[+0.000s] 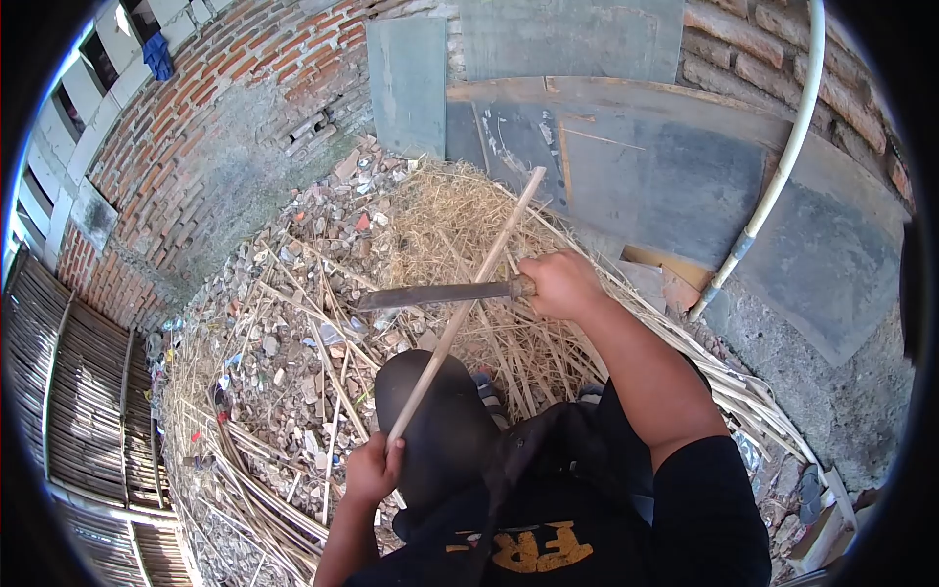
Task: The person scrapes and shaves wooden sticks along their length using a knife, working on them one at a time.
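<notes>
My right hand [562, 285] is closed round the handle of a long machete [430, 294], whose dark blade points left and lies across a pale wooden strip [465, 303]. Lower down, my left hand [374, 468] grips the bottom end of this strip, which slants up and to the right past my knee [430, 411]. The strip's upper end is free, above a heap of straw-like shavings [440, 220].
Rubble [284, 342] and split strips [264, 489] cover the ground. Brick walls [225, 127] and grey panels [655, 166] stand ahead. A pale pipe [782, 166] leans at the right; a bamboo screen [88, 391] is at the left.
</notes>
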`<state>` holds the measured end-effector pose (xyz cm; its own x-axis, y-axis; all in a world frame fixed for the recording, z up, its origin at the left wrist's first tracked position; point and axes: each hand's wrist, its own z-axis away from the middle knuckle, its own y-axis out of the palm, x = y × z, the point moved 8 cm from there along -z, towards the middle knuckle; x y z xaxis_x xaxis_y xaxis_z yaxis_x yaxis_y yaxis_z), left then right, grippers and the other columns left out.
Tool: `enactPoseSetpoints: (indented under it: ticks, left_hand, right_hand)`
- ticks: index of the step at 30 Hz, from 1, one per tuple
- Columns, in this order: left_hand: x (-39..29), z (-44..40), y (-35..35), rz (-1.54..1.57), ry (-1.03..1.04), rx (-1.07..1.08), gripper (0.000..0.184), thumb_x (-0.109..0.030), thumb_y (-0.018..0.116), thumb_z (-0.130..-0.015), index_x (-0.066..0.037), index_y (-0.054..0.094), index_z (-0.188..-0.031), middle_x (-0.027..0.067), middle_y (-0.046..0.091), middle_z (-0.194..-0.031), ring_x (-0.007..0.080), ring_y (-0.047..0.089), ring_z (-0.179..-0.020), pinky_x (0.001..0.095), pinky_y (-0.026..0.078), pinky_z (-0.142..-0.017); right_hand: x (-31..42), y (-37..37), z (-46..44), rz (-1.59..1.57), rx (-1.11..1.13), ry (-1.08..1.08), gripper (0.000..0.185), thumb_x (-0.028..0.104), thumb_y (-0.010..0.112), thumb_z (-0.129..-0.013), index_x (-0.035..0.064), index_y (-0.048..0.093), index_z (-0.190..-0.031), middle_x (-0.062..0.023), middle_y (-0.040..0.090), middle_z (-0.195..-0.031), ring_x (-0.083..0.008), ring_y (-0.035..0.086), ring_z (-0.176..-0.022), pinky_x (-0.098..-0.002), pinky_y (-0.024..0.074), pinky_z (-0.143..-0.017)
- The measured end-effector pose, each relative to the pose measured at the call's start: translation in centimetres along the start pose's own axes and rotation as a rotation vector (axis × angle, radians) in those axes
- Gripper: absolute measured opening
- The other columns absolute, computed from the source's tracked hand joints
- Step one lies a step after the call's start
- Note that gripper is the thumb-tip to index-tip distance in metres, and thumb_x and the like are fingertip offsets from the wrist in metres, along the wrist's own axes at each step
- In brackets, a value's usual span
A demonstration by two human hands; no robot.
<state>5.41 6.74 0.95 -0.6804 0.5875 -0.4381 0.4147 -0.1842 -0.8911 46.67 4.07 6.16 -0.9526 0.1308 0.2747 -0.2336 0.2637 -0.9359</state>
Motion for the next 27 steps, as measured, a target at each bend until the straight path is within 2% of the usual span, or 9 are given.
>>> enactPoseSetpoints:
  ticks: [3, 5, 12, 15, 18, 21, 24, 27]
  left_hand:
    - [-0.1, 0.4, 0.0, -0.031, 0.004, -0.012, 0.038, -0.032, 0.066, -0.102, -0.005, 0.052, -0.079, 0.0226, 0.06, -0.06, 0.048, 0.064, -0.06, 0.055, 0.048, -0.054]
    - [-0.2, 0.0, -0.2, -0.044, 0.016, -0.023, 0.038, -0.032, 0.066, -0.102, -0.005, 0.052, -0.078, 0.0226, 0.06, -0.06, 0.0479, 0.064, -0.06, 0.0548, 0.048, -0.053]
    - [-0.2, 0.0, 0.2, 0.003, 0.005, -0.009, 0.039, -0.031, 0.066, -0.102, -0.005, 0.052, -0.076, 0.0222, 0.059, -0.058, 0.0474, 0.063, -0.057, 0.0532, 0.047, -0.052]
    - [-0.2, -0.2, 0.2, -0.004, 0.017, -0.021, 0.039, -0.031, 0.066, -0.102, -0.005, 0.052, -0.076, 0.0221, 0.058, -0.058, 0.0471, 0.063, -0.057, 0.0526, 0.047, -0.052]
    - [-0.2, -0.1, 0.1, 0.001, 0.014, -0.02, 0.038, -0.03, 0.065, -0.102, -0.005, 0.053, -0.077, 0.022, 0.058, -0.058, 0.047, 0.063, -0.057, 0.0525, 0.047, -0.052]
    - [0.2, 0.1, 0.1, 0.002, 0.005, -0.022, 0.037, -0.031, 0.065, -0.102, -0.005, 0.054, -0.078, 0.0219, 0.059, -0.058, 0.0469, 0.063, -0.057, 0.0524, 0.047, -0.052]
    - [0.5, 0.1, 0.2, 0.015, 0.0, -0.026, 0.038, -0.031, 0.066, -0.102, -0.005, 0.054, -0.078, 0.0219, 0.059, -0.058, 0.0467, 0.063, -0.057, 0.0525, 0.047, -0.052]
    - [0.4, -0.2, 0.1, 0.005, 0.003, -0.024, 0.039, -0.032, 0.067, -0.101, -0.005, 0.054, -0.077, 0.022, 0.059, -0.058, 0.0465, 0.063, -0.057, 0.0524, 0.047, -0.052]
  right_hand:
    - [-6.1, 0.2, -0.1, -0.163, -0.167, 0.436, 0.026, 0.018, 0.071, -0.08, 0.0112, 0.072, -0.105, -0.017, 0.076, -0.092, -0.0386, 0.074, -0.09, -0.0516, 0.0586, -0.083]
    - [-6.9, 0.4, 0.2, -0.182, -0.183, 0.423, 0.027, 0.018, 0.071, -0.081, 0.0117, 0.073, -0.107, -0.0171, 0.076, -0.094, -0.0386, 0.074, -0.091, -0.0517, 0.0591, -0.082]
    - [-3.6, -0.9, 0.8, -0.131, -0.19, 0.238, 0.024, 0.017, 0.072, -0.078, 0.0099, 0.072, -0.101, -0.0161, 0.075, -0.087, -0.0389, 0.073, -0.087, -0.0517, 0.0582, -0.082]
    - [-0.6, 0.0, 0.3, 0.001, -0.09, 0.007, 0.025, 0.017, 0.073, -0.075, 0.0086, 0.071, -0.098, -0.0157, 0.074, -0.084, -0.0381, 0.073, -0.085, -0.0509, 0.0566, -0.081]
    - [1.2, -0.7, 0.4, 0.034, -0.187, -0.149, 0.019, 0.014, 0.073, -0.07, 0.0102, 0.067, -0.087, -0.0147, 0.072, -0.08, -0.0386, 0.071, -0.081, -0.0509, 0.0554, -0.075]
    - [-0.3, -0.4, -0.3, 0.056, -0.043, -0.01, 0.027, 0.017, 0.075, -0.077, 0.0097, 0.073, -0.102, -0.0156, 0.075, -0.086, -0.0376, 0.074, -0.086, -0.0509, 0.0567, -0.081]
    - [-4.9, -0.3, 0.0, -0.163, -0.16, 0.401, 0.031, 0.019, 0.073, -0.082, 0.0117, 0.075, -0.112, -0.0165, 0.076, -0.09, -0.0392, 0.074, -0.09, -0.0511, 0.0581, -0.083]
    - [-7.6, -0.2, 0.4, -0.27, -0.287, 0.417, 0.035, 0.022, 0.071, -0.086, 0.0131, 0.074, -0.12, -0.0176, 0.076, -0.093, -0.0407, 0.073, -0.094, -0.0509, 0.0591, -0.084]
